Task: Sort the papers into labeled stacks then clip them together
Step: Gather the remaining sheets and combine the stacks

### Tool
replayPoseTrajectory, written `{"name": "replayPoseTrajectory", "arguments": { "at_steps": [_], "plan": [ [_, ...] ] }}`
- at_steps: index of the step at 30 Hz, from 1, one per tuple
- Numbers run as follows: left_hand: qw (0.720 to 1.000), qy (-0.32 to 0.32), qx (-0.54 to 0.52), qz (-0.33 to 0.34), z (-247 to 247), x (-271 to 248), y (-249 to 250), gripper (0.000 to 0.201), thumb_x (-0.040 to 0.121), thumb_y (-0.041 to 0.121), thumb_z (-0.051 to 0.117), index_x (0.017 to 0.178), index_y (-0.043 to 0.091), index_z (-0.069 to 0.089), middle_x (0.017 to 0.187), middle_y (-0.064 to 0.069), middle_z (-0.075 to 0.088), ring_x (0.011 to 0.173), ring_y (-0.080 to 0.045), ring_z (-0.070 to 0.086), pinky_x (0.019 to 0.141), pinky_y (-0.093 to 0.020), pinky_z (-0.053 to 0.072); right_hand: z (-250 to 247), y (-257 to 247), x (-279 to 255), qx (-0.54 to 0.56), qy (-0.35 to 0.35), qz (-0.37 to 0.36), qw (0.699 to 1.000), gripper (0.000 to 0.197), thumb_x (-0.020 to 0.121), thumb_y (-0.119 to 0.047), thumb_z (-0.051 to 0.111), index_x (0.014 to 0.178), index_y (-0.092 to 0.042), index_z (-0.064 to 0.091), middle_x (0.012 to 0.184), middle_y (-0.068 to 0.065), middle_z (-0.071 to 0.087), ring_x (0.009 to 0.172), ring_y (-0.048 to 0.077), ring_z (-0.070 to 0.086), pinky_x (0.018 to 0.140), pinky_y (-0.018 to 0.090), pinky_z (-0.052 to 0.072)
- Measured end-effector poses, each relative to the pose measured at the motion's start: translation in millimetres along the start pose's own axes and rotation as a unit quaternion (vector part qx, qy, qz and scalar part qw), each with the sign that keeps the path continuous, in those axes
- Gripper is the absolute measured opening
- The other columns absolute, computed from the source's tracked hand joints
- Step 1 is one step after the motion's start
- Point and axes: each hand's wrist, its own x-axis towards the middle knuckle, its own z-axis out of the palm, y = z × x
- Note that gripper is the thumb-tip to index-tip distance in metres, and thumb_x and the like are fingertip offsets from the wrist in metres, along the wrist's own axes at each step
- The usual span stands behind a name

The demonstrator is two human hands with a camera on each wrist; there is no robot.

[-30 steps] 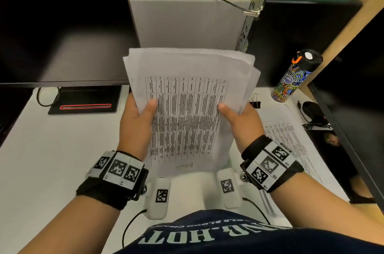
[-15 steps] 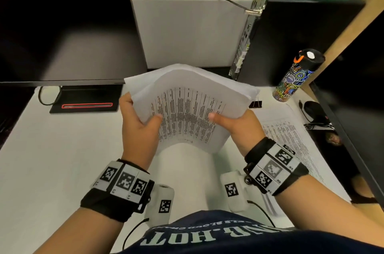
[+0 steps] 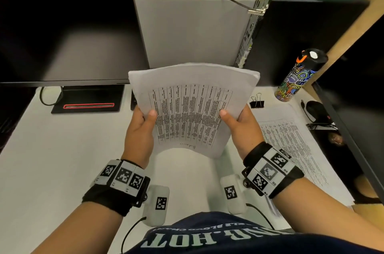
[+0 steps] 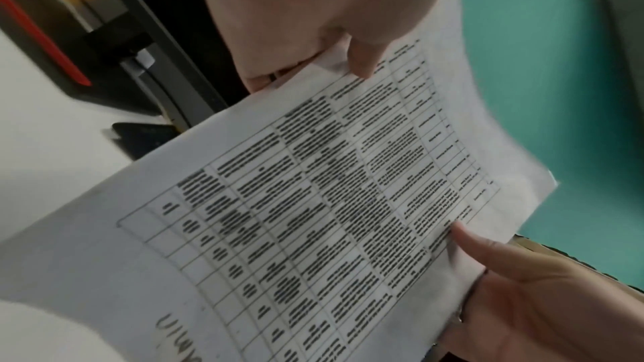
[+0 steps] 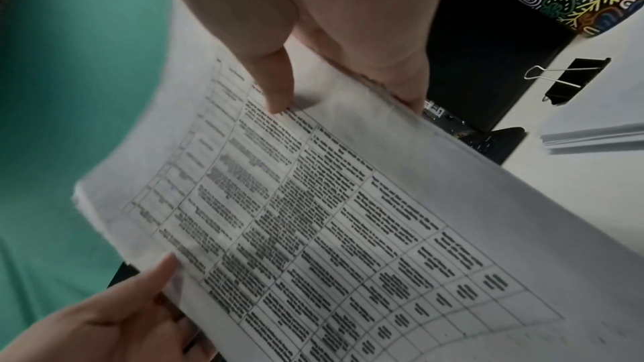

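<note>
Both hands hold a stack of printed papers [image 3: 191,108] up over the middle of the white desk [image 3: 52,149]. The top sheet carries a table of text and a handwritten word near its lower edge. My left hand [image 3: 143,122] grips the stack's left side, thumb on top. My right hand [image 3: 234,120] grips the right side the same way. The wrist views show the same stack [image 4: 313,203] [image 5: 331,216] pinched between thumbs and fingers. A black binder clip [image 3: 257,102] [image 5: 571,79] lies on the desk to the right. A second pile of printed papers [image 3: 291,145] lies flat at the right.
A dark monitor [image 3: 62,25] stands at the back left on its stand [image 3: 87,102]. A black computer case [image 3: 301,31] stands at the back right, with a patterned bottle [image 3: 297,79] beside it. A black mouse [image 3: 315,108] sits at the right edge, near another screen [image 3: 357,98].
The stack dipped forward and down from upright half a second ago, then came back up slightly; its sheets now look more evenly aligned. Both hands keep their grip.
</note>
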Motion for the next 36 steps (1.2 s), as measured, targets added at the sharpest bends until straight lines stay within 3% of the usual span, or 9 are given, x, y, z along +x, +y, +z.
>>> {"name": "replayPoseTrajectory", "arguments": {
  "at_steps": [7, 12, 16, 19, 22, 26, 30, 34, 36],
  "plan": [
    [0.997, -0.035, 0.029, -0.064, -6.0, 4.8, -19.2, 0.037, 0.101, 0.014, 0.039, 0.133, 0.031, 0.043, 0.11, 0.022, 0.058, 0.084, 0.024, 0.057, 0.063, 0.002, 0.044, 5.8, 19.1, 0.8, 0.007, 0.018, 0.075, 0.997, 0.044, 0.09, -0.008, 0.052, 0.126, -0.031, 0.047, 0.122, -0.006, 0.061, 0.116, 0.017, 0.055, 0.103, 0.049, 0.042],
    [0.99, -0.064, 0.081, -0.091, -15.7, 6.0, -35.5, 0.04, 0.101, 0.013, 0.037, 0.133, 0.037, 0.041, 0.112, 0.027, 0.056, 0.092, 0.02, 0.055, 0.07, 0.001, 0.043, 3.2, 33.5, 0.0, -0.062, 0.03, 0.101, 0.992, 0.036, 0.093, -0.013, 0.05, 0.126, -0.028, 0.049, 0.12, -0.007, 0.062, 0.114, 0.016, 0.055, 0.103, 0.045, 0.042],
    [0.99, -0.05, 0.115, -0.069, -18.1, 15.0, -33.9, 0.036, 0.1, 0.015, 0.04, 0.127, 0.038, 0.047, 0.121, 0.016, 0.06, 0.112, 0.0, 0.056, 0.098, -0.026, 0.043, 1.5, 32.0, -2.9, -0.07, 0.06, 0.083, 0.992, 0.027, 0.092, -0.009, 0.051, 0.111, -0.027, 0.056, 0.106, -0.01, 0.065, 0.104, 0.012, 0.059, 0.097, 0.034, 0.045],
    [0.989, -0.048, 0.12, -0.065, -11.6, 20.3, -29.3, 0.031, 0.1, 0.017, 0.041, 0.124, 0.033, 0.051, 0.122, 0.013, 0.061, 0.116, -0.008, 0.056, 0.104, -0.035, 0.042, -4.9, 25.8, -0.9, -0.066, 0.094, 0.062, 0.991, 0.025, 0.09, -0.007, 0.053, 0.097, -0.032, 0.054, 0.097, -0.012, 0.065, 0.093, 0.006, 0.061, 0.091, 0.028, 0.046],
    [0.991, -0.051, 0.103, -0.068, 1.6, 22.6, -22.9, 0.031, 0.099, 0.016, 0.042, 0.126, 0.025, 0.053, 0.122, 0.009, 0.062, 0.111, -0.007, 0.058, 0.1, -0.034, 0.045, -19.6, 20.4, 1.1, -0.09, 0.105, 0.063, 0.988, 0.022, 0.09, -0.015, 0.055, 0.106, -0.031, 0.052, 0.096, -0.012, 0.063, 0.088, 0.004, 0.059, 0.085, 0.027, 0.047],
    [0.99, -0.062, 0.074, -0.102, 28.4, 22.4, -19.3, 0.026, 0.098, 0.017, 0.042, 0.117, 0.027, 0.056, 0.118, 0.006, 0.065, 0.109, -0.013, 0.061, 0.093, -0.034, 0.048, -51.9, 14.4, -2.6, -0.153, 0.104, 0.087, 0.979, 0.027, 0.091, -0.013, 0.049, 0.115, -0.023, 0.055, 0.1, -0.008, 0.066, 0.092, 0.011, 0.06, 0.082, 0.028, 0.046],
    [0.971, -0.124, 0.122, -0.164, 65.4, 15.5, -27.7, 0.024, 0.098, 0.022, 0.043, 0.113, 0.022, 0.061, 0.112, -0.002, 0.069, 0.102, -0.024, 0.065, 0.092, -0.046, 0.052, -98.1, 12.2, -5.3, -0.222, 0.122, 0.119, 0.96, 0.028, 0.093, -0.009, 0.044, 0.116, -0.022, 0.053, 0.094, -0.002, 0.062, 0.08, 0.013, 0.058, 0.064, 0.022, 0.04],
    [0.944, -0.188, 0.175, -0.209, 110.1, 1.7, -46.7, 0.017, 0.098, 0.024, 0.045, 0.098, 0.013, 0.058, 0.096, -0.011, 0.069, 0.08, -0.027, 0.068, 0.08, -0.047, 0.058, -147.1, 22.2, -7.1, -0.279, 0.143, 0.173, 0.934, 0.036, 0.094, -0.008, 0.043, 0.127, -0.019, 0.048, 0.104, 0.002, 0.055, 0.093, 0.02, 0.054, 0.08, 0.028, 0.043],
    [0.926, -0.227, 0.199, -0.227, 134.1, -7.8, -57.0, 0.02, 0.099, 0.024, 0.044, 0.099, 0.008, 0.056, 0.086, -0.014, 0.065, 0.065, -0.024, 0.064, 0.072, -0.043, 0.059, -169.5, 28.8, -9.1, -0.31, 0.138, 0.19, 0.921, 0.041, 0.095, -0.004, 0.042, 0.134, -0.015, 0.043, 0.115, 0.009, 0.056, 0.098, 0.025, 0.054, 0.082, 0.025, 0.041]
  ]
}}
